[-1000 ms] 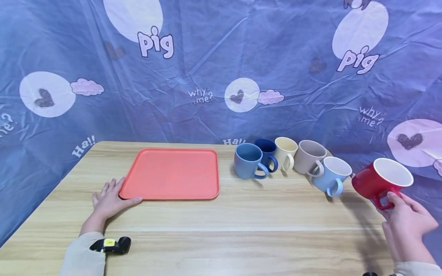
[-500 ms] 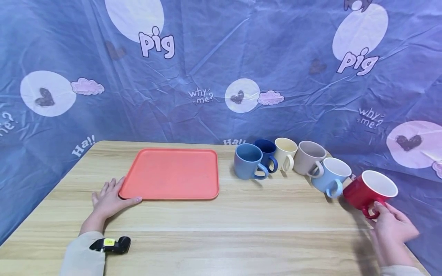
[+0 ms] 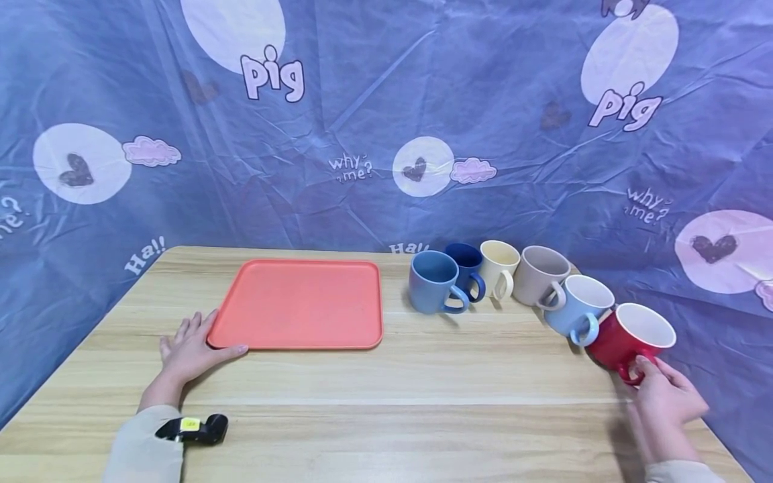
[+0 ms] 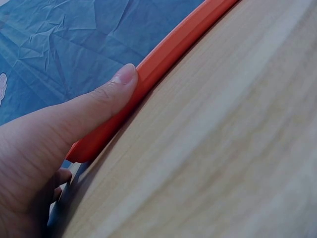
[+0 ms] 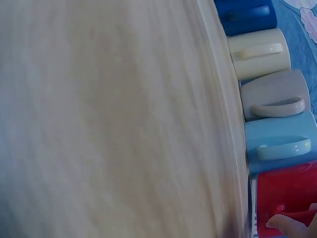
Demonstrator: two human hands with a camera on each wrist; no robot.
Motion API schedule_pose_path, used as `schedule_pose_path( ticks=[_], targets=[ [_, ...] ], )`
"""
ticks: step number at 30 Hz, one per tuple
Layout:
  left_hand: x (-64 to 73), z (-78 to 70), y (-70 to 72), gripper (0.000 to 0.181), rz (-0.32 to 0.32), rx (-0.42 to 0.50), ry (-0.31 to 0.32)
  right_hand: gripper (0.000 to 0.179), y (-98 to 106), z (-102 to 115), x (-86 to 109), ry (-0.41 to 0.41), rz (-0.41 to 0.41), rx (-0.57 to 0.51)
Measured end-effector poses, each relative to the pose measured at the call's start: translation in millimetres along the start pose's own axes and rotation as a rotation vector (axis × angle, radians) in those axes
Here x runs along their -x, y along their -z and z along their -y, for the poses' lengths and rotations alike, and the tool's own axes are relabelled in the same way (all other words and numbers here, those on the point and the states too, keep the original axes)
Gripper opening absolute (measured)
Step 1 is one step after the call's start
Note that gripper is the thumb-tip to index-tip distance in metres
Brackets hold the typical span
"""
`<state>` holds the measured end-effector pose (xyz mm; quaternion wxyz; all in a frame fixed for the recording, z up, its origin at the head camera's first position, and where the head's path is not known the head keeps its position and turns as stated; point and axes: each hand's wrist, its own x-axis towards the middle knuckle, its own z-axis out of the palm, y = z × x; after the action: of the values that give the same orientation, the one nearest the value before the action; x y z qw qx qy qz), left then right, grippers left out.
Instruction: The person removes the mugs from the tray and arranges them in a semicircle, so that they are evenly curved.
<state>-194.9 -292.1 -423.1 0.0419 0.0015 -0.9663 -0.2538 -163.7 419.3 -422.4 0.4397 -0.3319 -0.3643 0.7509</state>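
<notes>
With fingers spread, my left hand [image 3: 192, 352] rests at the near-left corner of a coral-red tray [image 3: 298, 305]. In the left wrist view its thumb [image 4: 99, 106] lies along the tray's side. My right hand [image 3: 669, 397] pinches the handle of a red mug [image 3: 614, 343] with a white inside, at the table's right side. The mug stands close beside a light blue mug [image 3: 568, 322]; whether its base touches the table is hard to tell. In the right wrist view only a fingertip and part of the red mug [image 5: 282, 191] show.
Beyond the light blue mug, a curved row continues leftward: a grey mug [image 3: 533, 285], a cream mug [image 3: 496, 268], a dark blue mug [image 3: 464, 258] and a grey-blue mug [image 3: 429, 292]. A printed blue cloth [image 3: 338, 100] hangs behind the wooden table [image 3: 386, 416].
My right hand has brought the red mug leftward and down from beyond the right edge to beside the light blue mug. My left hand and the tray have stayed put.
</notes>
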Motion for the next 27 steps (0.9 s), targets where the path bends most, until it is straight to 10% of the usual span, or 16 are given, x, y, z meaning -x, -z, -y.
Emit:
schedule_pose_path(
  ticks=[17,27],
  targets=[
    [-0.3,-1.0,0.6,0.107,0.008,-0.007,0.005,0.020,-21.4,17.0,59.1,-0.083,0.019,0.040],
    [0.1,-2.0,0.1,0.106,0.008,-0.010,0.005,0.020,-14.8,5.6,39.2,-0.065,0.028,0.041]
  ],
)
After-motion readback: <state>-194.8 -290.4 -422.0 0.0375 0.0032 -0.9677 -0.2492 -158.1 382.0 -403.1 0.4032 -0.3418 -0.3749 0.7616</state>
